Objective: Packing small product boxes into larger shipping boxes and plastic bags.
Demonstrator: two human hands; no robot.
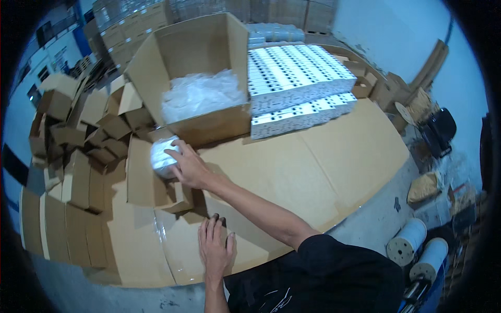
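Note:
My right hand point(189, 168) reaches forward and grips a white plastic-wrapped packet point(160, 156), held at the open top of a small brown cardboard box point(148, 182). My left hand point(214, 248) lies flat, fingers apart and palm down, on the cardboard sheet point(313, 161) that covers the work surface, close to my body. It holds nothing. Just behind the packet stands a large open carton point(209, 125) with a heap of clear-wrapped white packets point(201, 94) inside.
Stacks of white printed boxes point(297, 73) stand right of the large carton. A pile of small folded brown boxes point(78, 141) fills the left side. Two white rolls point(409, 241) and scattered cartons lie on the floor at the right.

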